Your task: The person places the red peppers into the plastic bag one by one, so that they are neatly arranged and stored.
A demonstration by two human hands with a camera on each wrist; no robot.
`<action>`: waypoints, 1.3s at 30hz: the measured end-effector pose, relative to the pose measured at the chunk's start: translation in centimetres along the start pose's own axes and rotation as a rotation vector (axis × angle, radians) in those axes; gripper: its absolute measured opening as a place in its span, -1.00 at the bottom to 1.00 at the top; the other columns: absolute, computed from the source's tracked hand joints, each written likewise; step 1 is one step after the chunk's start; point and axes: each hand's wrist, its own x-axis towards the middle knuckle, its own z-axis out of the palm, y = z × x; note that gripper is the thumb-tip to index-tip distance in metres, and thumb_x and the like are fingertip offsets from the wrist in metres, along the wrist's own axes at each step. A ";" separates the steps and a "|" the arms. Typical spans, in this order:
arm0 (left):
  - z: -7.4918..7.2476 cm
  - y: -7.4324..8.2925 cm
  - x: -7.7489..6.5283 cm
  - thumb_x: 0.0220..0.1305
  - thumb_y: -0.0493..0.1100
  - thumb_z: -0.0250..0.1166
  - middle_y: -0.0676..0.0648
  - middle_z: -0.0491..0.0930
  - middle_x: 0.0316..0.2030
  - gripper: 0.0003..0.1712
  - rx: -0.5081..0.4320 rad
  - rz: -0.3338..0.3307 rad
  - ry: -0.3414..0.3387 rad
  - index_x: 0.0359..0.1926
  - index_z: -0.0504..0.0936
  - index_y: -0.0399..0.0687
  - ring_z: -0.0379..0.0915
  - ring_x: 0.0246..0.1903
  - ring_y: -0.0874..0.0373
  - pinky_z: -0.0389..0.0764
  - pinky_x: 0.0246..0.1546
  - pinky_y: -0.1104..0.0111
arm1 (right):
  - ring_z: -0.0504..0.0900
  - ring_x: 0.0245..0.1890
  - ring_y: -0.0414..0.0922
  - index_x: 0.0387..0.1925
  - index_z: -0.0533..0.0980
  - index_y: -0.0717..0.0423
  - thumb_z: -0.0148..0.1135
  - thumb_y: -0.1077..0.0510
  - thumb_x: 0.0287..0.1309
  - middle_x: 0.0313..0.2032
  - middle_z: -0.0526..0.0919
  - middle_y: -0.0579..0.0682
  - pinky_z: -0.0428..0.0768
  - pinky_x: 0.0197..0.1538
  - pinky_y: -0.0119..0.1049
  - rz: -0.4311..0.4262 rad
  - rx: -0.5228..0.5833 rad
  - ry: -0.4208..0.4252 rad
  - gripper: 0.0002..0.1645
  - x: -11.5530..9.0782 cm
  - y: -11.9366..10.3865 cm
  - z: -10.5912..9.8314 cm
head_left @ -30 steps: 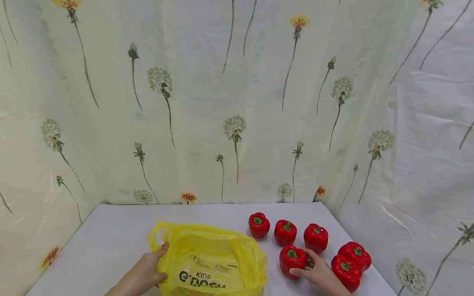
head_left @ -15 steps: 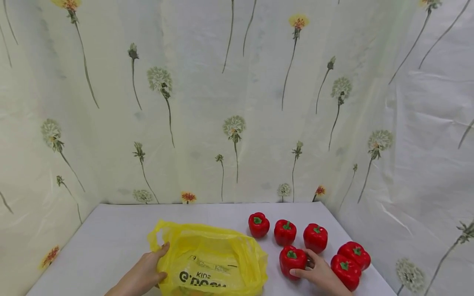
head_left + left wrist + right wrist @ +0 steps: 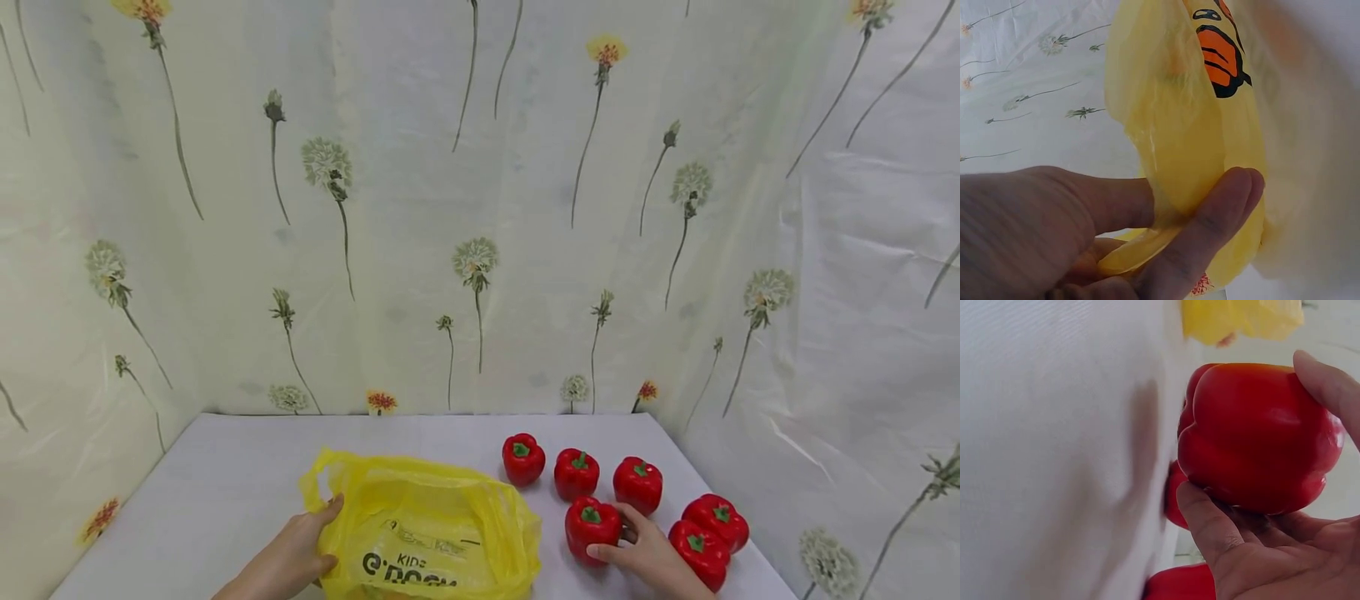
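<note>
While the yellow bag (image 3: 431,502) is pinched by the left hand (image 3: 300,542), 1 pepper (image 3: 587,535) just right of the bag is gripped by the right hand (image 3: 643,550).

At the left of the frame, the table (image 3: 232,467) gives broad room beside the left hand (image 3: 296,546). At the lower centre, the bag (image 3: 435,477) blocks the way across, though its mouth is wide open. Only a narrow gap separates it from the held pepper (image 3: 587,540). Above this one, three peppers (image 3: 575,478) form a row with small gaps. At the lower right, two peppers (image 3: 701,563) crowd the right hand (image 3: 641,550). The curtain (image 3: 405,217) closes the back.
</note>
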 end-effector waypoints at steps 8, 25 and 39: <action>0.3 0.1 0.0 -0.07 -0.50 0.32 -0.57 0.23 0.27 -0.10 0.009 -0.026 -0.011 0.35 0.19 -0.50 0.42 -0.62 0.12 0.57 -0.56 0.35 | 0.41 0.16 0.31 0.33 0.18 0.25 0.61 -0.28 -0.49 0.23 0.37 0.36 0.69 -0.15 0.01 -0.070 0.051 0.030 0.37 -0.8 -1.4 -0.5; 1.0 0.1 0.2 -0.07 -0.52 0.27 -0.60 0.12 0.30 -0.09 -0.035 -0.012 -0.071 0.36 0.13 -0.52 0.42 -0.64 0.11 0.56 -0.57 0.33 | 0.45 0.18 0.23 0.32 0.25 0.14 0.61 -0.31 -0.53 0.21 0.44 0.23 0.70 -0.14 -0.05 -0.191 0.076 0.030 0.33 -2.8 -4.3 -0.5; 1.2 0.3 0.3 -0.11 -0.49 0.34 -0.53 0.20 0.30 -0.08 0.022 -0.005 -0.048 0.35 0.20 -0.48 0.47 0.09 -0.21 0.62 -0.10 0.06 | 0.52 0.16 0.09 0.29 0.29 -0.03 0.62 -0.25 -0.46 0.20 0.49 0.09 0.69 -0.11 -0.10 -0.290 0.167 -0.068 0.20 -5.0 -8.6 1.5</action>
